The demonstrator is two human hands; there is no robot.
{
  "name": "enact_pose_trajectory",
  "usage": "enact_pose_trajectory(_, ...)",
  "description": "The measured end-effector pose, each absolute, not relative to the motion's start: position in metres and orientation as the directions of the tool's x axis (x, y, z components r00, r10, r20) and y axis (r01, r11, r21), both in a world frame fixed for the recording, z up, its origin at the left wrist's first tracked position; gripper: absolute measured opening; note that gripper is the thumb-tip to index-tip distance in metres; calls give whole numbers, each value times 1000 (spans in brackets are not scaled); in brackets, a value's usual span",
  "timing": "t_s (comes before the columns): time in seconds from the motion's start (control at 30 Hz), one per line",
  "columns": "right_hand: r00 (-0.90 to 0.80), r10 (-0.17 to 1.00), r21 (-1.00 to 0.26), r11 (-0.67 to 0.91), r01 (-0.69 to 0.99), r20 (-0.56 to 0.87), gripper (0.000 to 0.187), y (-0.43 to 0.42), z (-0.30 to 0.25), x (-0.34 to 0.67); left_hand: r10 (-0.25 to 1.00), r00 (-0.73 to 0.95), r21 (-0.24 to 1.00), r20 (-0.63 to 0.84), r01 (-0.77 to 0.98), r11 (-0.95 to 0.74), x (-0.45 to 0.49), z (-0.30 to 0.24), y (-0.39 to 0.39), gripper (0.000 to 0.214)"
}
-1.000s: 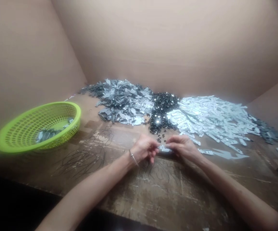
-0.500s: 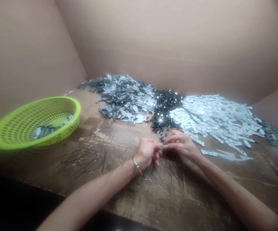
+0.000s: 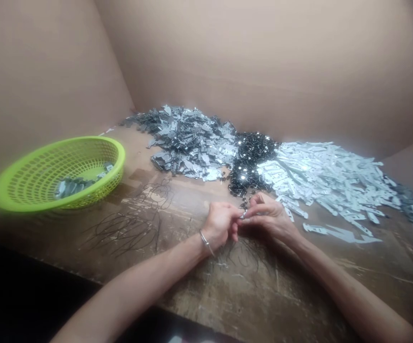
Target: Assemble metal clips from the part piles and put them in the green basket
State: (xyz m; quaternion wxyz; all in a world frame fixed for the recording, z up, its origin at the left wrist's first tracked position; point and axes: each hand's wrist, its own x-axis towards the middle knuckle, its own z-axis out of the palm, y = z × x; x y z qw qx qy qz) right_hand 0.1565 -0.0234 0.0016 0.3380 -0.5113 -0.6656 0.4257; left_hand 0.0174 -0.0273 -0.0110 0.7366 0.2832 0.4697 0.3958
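A small metal piece [image 3: 243, 215] is pinched between the left hand [image 3: 221, 224] and right hand [image 3: 268, 216]; a black pile [image 3: 251, 164] is heaped at twelve o'clock.

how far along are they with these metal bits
Looks done: some grey metal pieces lie in the green plastic basket. In hand: a small metal piece pinched between the left hand and right hand. Left: large heaps of grey plates, black bits and white strips.

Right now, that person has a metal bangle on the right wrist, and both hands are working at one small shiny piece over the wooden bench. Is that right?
Not quite: the head view shows the bangle on the left wrist, behind the left hand. The rest stands.
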Motion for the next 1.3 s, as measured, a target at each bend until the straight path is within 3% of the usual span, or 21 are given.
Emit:
enact_pose_trajectory(0.57,-323,946,-948,138,286,40,13,-21,-2,161,850,258,775,-459,-351,525,16,-13,-26,10)
enact_pose_trajectory(0.8,-302,952,-922,165,350,55,13,-22,9,168,843,254,775,-475,-333,537,15,-11,-27,10)
enact_pose_trajectory(0.9,-224,972,-856,178,485,75,13,-15,10,178,840,231,783,-491,-304,542,14,-9,-26,10)
enact_pose_trajectory(1.07,-171,982,-637,180,750,77,12,0,0,196,857,178,824,-483,-237,514,12,-9,-24,13)
enact_pose_trajectory(1.3,-297,943,-434,332,838,148,13,6,-13,189,853,170,831,-494,-198,520,12,-12,-24,14)
